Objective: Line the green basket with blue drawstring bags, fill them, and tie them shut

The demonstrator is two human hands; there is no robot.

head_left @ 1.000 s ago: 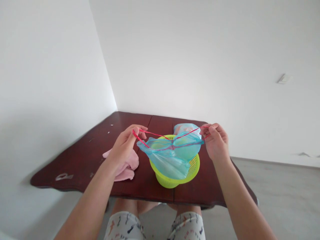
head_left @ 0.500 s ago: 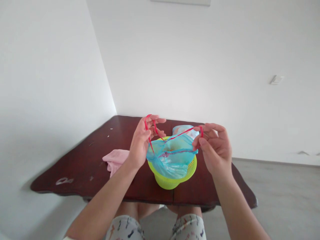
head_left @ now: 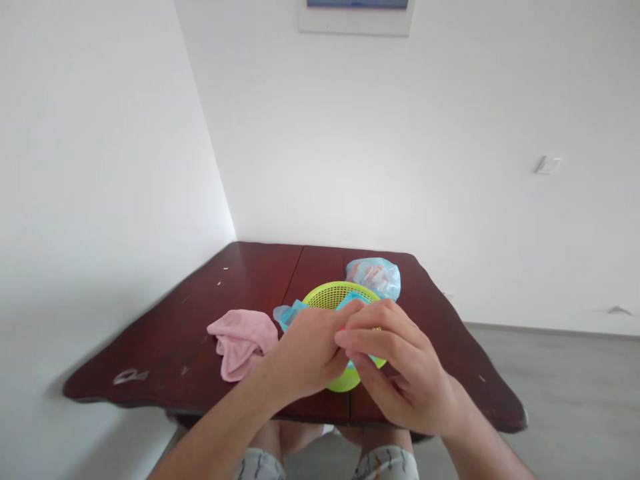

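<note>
My left hand point(head_left: 313, 350) and my right hand point(head_left: 405, 363) meet above the near side of a yellow-green plastic basket point(head_left: 325, 292). Between their fingertips shows a small bit of red drawstring point(head_left: 343, 328). The thumb and fingers of my right hand are pinched on it. My left hand is curled closed at the same spot, its fingertips mostly hidden. A thin blue plastic bag point(head_left: 290, 313) lies in the basket and spills over its left rim; my hands cover most of it.
A crumpled pink cloth point(head_left: 245, 337) lies left of the basket on the dark red wooden table point(head_left: 240, 273). Behind the basket rests a filled, pale blue plastic bag point(head_left: 375, 275). White walls point(head_left: 380, 147) border the table's far and left sides.
My hands, apart before with the red drawstring stretched between them, have come together lower over the basket. The blue bag has dropped and slid left, and the view has tilted up slightly.
</note>
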